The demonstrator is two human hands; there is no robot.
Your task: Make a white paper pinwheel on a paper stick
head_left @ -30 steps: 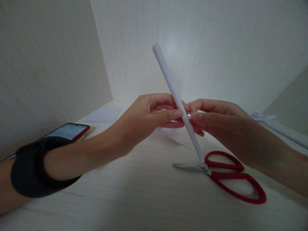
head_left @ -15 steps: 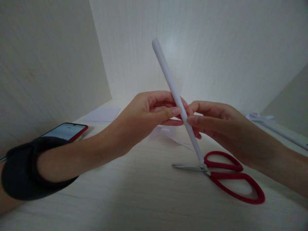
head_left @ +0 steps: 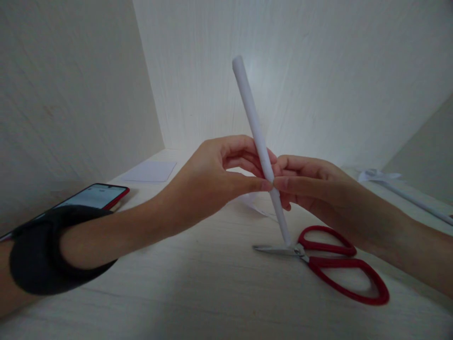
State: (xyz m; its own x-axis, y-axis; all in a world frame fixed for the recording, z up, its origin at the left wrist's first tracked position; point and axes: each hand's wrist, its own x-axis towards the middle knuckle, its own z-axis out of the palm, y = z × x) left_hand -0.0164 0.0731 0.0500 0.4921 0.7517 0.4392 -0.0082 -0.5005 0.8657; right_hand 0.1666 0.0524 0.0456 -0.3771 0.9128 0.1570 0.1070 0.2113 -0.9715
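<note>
Evidently already rolled, the white tube [head_left: 254,118] slanted down toward the scissors [head_left: 318,262] at right, pinched by the left hand [head_left: 214,172]; the right hand [head_left: 313,184] touched its edge, grip unclear. Whether any fastening was left undone could not be judged.

"What's the person wearing?"

"A black wristband [head_left: 31,267], around the left forearm [head_left: 141,231]. It's broad and smooth, with a dull finish."

"One even loop?"

"Not quite. The outer side swells into a thick, rounded mass, and from there it curves under the arm and narrows to a slimmer strip. A raised edge shows near the top."

"Could it be a watch?"

"I can't tell from this side."

"And the rest?"

"The right forearm [head_left: 396,236] is bare, and so are the left hand [head_left: 217,177] and right hand [head_left: 320,184]. A rounded nail shows on each thumb."
</note>
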